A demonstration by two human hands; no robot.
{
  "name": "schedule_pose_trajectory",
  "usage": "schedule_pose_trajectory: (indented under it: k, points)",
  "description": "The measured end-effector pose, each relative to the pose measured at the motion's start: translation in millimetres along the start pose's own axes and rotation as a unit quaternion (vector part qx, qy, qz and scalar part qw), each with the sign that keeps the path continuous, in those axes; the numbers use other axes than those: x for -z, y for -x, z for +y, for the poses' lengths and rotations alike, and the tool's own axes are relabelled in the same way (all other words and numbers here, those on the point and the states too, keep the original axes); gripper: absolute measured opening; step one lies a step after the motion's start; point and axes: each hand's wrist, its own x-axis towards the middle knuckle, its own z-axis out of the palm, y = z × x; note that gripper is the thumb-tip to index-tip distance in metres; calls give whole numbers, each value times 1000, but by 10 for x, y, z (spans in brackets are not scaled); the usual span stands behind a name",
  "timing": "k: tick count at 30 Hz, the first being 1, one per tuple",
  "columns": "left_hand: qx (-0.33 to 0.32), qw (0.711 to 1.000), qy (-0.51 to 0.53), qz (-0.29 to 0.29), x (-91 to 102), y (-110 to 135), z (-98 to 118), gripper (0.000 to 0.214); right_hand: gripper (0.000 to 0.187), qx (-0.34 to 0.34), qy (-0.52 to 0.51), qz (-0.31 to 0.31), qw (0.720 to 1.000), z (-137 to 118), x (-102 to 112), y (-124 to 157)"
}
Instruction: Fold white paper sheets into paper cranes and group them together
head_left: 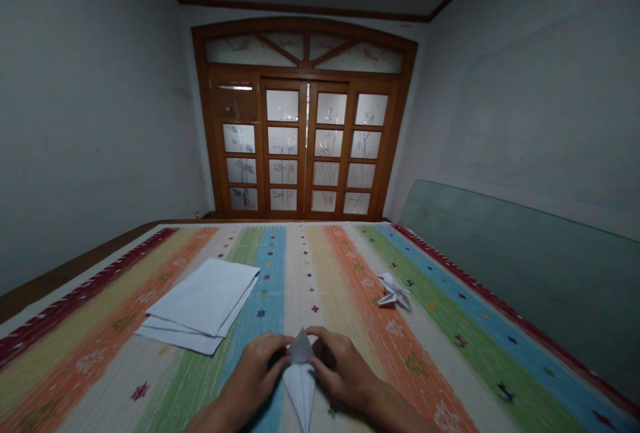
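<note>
A white folded paper (pixel 301 386), narrow and kite-shaped, lies on the striped cloth close in front of me, its long point towards me. Its upper part is a grey-looking triangular flap (pixel 301 347). My left hand (pixel 263 361) pinches the paper's left edge near the flap between thumb and fingers. On the right edge, my right hand (pixel 336 361) pinches it the same way, with the index finger near the top tip. Both hands are closed on the paper, and some fingertips are hidden behind it.
Several loose white paper sheets (pixel 205 299) lie stacked to the left. A folded paper figure (pixel 394 291), perhaps a crane, sits to the right. The striped tablecloth (pixel 330 286) covers the table. A pale green board (pixel 510 253) stands along the right side; wooden glazed doors (pixel 306 146) are beyond.
</note>
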Motion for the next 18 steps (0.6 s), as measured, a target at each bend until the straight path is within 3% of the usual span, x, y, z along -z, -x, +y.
schedule_pose_trajectory:
  k: [8,11,14,18]
  points:
    - [30,998,36,31,-75,0,-74,57,62,-30,-7,16,999,122,-73,10]
    - [14,998,36,41,-77,1,-55,65,47,-16,30,16,999,105,-59,4]
    - [-18,999,21,25,-70,0,-10,42,22,-1,71,-1,997,65,-40,-15]
    - [-1,1000,-22,8,-46,3,51,22,20,-18,91,-1,996,42,-33,-27]
